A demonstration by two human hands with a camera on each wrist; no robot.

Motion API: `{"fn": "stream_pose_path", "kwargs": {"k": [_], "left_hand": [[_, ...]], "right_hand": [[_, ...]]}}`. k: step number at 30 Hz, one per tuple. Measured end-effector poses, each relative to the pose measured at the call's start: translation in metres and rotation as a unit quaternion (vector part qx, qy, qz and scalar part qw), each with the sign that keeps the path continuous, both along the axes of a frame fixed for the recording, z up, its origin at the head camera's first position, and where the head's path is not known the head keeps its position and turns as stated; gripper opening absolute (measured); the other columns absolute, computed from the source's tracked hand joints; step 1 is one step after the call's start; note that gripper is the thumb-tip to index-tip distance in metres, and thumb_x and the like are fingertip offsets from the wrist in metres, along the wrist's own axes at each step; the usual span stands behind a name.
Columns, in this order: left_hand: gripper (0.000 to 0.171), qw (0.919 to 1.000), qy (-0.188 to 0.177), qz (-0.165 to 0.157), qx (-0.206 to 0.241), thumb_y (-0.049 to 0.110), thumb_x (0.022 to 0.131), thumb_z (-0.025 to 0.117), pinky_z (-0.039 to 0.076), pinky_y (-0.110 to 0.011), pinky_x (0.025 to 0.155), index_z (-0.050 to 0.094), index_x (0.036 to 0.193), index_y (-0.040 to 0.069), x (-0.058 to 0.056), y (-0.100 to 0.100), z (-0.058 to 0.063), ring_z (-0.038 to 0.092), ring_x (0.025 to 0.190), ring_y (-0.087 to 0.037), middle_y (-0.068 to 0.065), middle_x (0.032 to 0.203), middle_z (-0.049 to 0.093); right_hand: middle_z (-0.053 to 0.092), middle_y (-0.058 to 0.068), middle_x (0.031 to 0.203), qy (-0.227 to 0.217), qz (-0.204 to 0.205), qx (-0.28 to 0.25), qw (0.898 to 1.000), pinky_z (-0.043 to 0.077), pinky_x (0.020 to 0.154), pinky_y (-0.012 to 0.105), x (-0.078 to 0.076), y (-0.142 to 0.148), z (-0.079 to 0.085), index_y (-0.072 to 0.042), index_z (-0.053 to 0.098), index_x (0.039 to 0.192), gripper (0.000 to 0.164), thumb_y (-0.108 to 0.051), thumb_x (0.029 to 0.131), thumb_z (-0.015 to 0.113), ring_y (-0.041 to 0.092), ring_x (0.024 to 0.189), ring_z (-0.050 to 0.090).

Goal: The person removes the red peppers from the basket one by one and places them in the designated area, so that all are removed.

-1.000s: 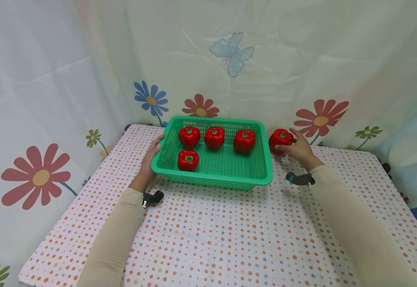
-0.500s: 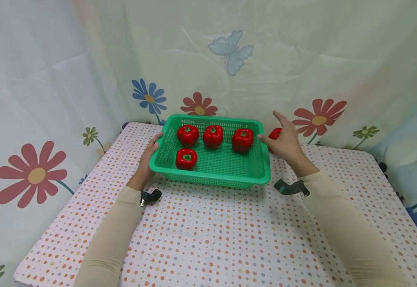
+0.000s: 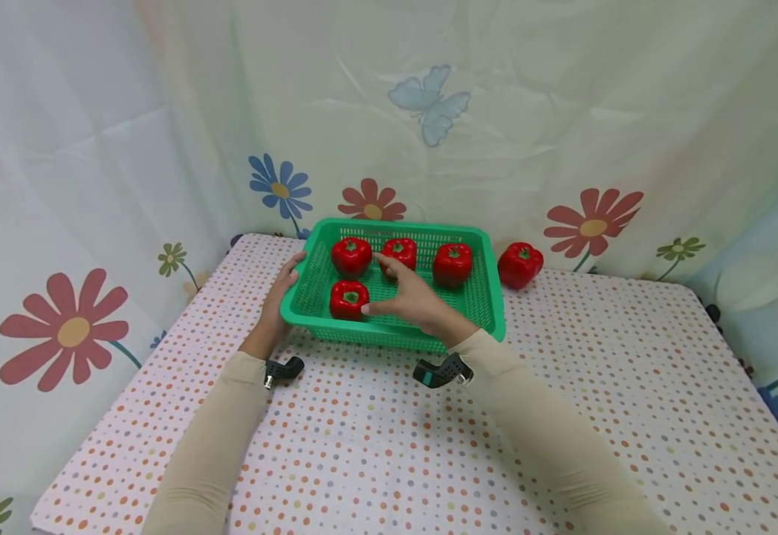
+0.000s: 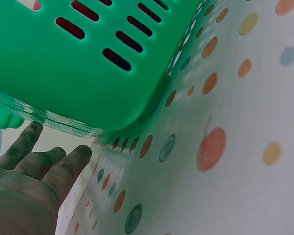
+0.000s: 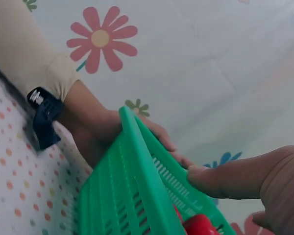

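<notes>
A green plastic basket (image 3: 402, 338) stands on the table with several red bell peppers inside. My left hand (image 3: 277, 301) lies along the basket's left end; in the left wrist view its fingers (image 4: 66, 169) are extended at the wall below the rim. Over the basket my right hand (image 3: 418, 301) is spread, thumb and index finger apart and nothing between them. Its thumb tip is right at the front-left bell pepper (image 3: 347, 299). Behind are a back-left bell pepper (image 3: 351, 257) and a middle one (image 3: 402, 251), partly hidden by the right hand. Another bell pepper (image 3: 452, 264) sits to the right.
Outside the basket, close to its right end, a single red bell pepper (image 3: 520, 265) rests on the dotted tablecloth (image 3: 362, 446). A flowered curtain (image 3: 529, 111) hangs behind the table and at both sides.
The right hand has let go of the bell pepper outside the basket and moved left over the basket. That pepper remains beside the right end. The left hand has stayed at the basket.
</notes>
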State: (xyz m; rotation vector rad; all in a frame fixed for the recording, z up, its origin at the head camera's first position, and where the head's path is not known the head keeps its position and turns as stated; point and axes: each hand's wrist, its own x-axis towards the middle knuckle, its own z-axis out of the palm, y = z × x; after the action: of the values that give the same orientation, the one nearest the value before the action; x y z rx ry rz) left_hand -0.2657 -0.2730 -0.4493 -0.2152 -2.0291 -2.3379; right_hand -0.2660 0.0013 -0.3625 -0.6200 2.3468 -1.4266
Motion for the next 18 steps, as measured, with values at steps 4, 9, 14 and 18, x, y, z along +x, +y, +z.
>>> {"fn": "stream_pose_path", "kwargs": {"k": [4,9,14,18], "left_hand": [[0.051,0.9999,0.008,0.0,-0.007,0.032,0.106,0.027,0.025,-0.058,0.118,0.021,0.157,0.027,0.0,0.0,-0.001,0.023,0.149,-0.036,-0.005,0.164,0.017],[0.051,0.9999,0.006,0.002,0.009,0.031,0.106,0.029,0.023,-0.058,0.118,0.024,0.156,0.025,-0.001,0.001,-0.001,0.023,0.149,-0.035,-0.005,0.164,0.019],[0.051,1.0,0.001,0.0,0.004,0.032,0.106,0.029,0.023,-0.058,0.118,0.024,0.156,0.026,-0.001,0.002,-0.002,0.023,0.149,-0.035,-0.005,0.163,0.019],[0.051,1.0,0.007,0.003,-0.006,0.032,0.106,0.028,0.022,-0.059,0.119,0.022,0.156,0.027,0.0,0.002,-0.002,0.021,0.149,-0.035,-0.005,0.164,0.017]], "right_hand": [[0.03,0.013,0.158,-0.045,0.005,0.002,0.999,0.05,0.1,0.049,-0.004,-0.019,-0.004,-0.023,0.025,0.157,0.095,-0.02,0.081,0.082,0.033,0.145,0.03],[0.026,0.015,0.16,-0.079,0.002,0.01,0.997,0.046,0.104,0.05,-0.009,-0.033,-0.009,-0.019,0.024,0.157,0.096,-0.018,0.08,0.081,0.035,0.145,0.029],[0.029,0.013,0.159,-0.101,-0.001,0.037,0.994,0.045,0.105,0.046,-0.014,-0.043,-0.016,-0.018,0.022,0.157,0.097,-0.015,0.08,0.082,0.031,0.137,0.036],[0.037,0.013,0.152,-0.099,0.003,0.05,0.994,0.043,0.107,0.045,-0.017,-0.049,-0.019,-0.015,0.028,0.154,0.088,-0.013,0.082,0.079,0.03,0.134,0.04]]}}
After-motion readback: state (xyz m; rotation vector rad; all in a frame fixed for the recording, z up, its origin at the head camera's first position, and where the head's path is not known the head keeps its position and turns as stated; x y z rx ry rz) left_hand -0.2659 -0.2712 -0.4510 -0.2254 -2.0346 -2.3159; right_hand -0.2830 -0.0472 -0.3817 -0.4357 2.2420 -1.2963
